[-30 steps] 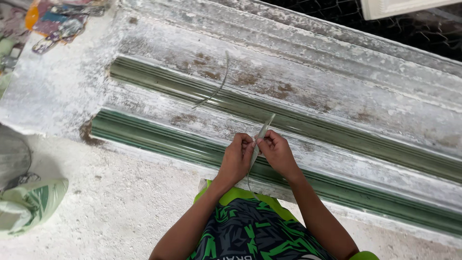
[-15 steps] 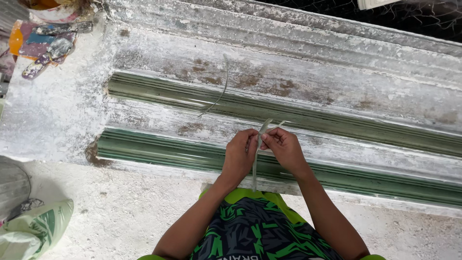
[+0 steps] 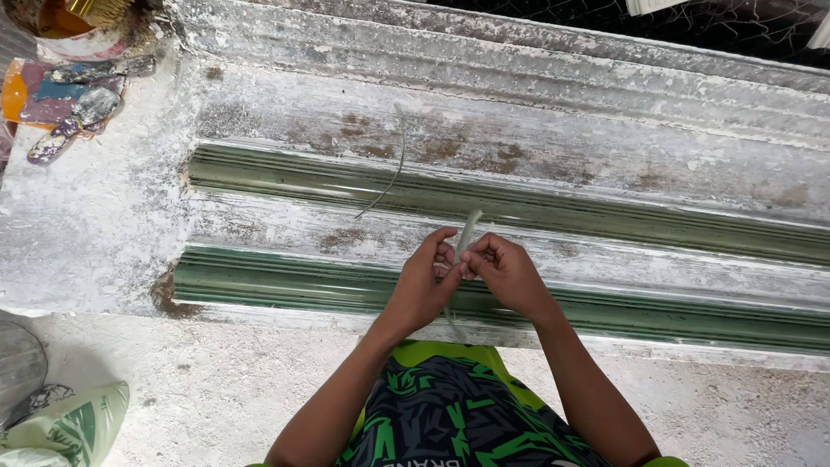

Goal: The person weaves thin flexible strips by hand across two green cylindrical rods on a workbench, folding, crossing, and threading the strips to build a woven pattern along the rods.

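Two hands work together over a long plaster-caked mould set on the worktop. Well to the left of the hands, at the far corner, lie paint-stained scrapers (image 3: 73,121) and a tub (image 3: 73,30); a green sack (image 3: 65,428) sits on the floor, near and left. Just left of and beyond the left hand, a loose curved wire (image 3: 393,169) rests across the green channel (image 3: 285,177). Left hand (image 3: 424,285): fingers closed, pinching the lower part of a thin pale strip (image 3: 468,233). Right hand (image 3: 506,275): fingers closed on the same strip, touching the left. The strip stands nearly upright between them, its tip free above the fingers, over the near green channel (image 3: 259,281). Judgement: the strip is being twisted or bound; keeping both pinches close together and tension even should prevent fraying or snapping. Strip material cannot be determined.
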### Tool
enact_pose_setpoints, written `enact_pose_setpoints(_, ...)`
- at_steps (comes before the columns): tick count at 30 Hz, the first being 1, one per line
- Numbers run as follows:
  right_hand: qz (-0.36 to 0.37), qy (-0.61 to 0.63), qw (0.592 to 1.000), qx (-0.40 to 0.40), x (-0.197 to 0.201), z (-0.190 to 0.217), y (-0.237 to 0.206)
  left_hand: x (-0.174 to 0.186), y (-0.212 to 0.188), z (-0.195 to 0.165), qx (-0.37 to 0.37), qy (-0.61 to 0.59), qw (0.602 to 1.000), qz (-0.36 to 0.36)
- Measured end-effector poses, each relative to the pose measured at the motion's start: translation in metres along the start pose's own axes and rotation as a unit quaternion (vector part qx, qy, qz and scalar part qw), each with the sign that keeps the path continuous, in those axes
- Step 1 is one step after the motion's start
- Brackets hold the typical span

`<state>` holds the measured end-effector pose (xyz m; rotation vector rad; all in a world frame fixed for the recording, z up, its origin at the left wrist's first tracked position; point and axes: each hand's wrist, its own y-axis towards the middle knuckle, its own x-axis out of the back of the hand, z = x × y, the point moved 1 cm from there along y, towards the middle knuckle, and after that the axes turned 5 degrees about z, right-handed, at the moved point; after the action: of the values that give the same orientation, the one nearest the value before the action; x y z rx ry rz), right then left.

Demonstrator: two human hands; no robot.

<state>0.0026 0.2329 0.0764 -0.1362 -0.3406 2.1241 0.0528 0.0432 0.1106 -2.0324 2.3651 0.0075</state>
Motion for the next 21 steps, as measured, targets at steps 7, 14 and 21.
enact_pose_setpoints(7,0.043,-0.033,0.998,-0.006,0.000,0.014,-0.006,0.006,-0.003,0.004,0.107,-0.045,0.991,0.066)
enact_pose_setpoints(14,0.053,-0.054,0.997,-0.016,-0.006,0.017,-0.001,0.017,-0.005,0.007,0.094,-0.077,0.991,0.053)
enact_pose_setpoints(21,0.088,0.003,0.996,-0.012,-0.014,0.014,0.002,0.023,-0.008,0.002,0.104,-0.041,0.991,0.067)
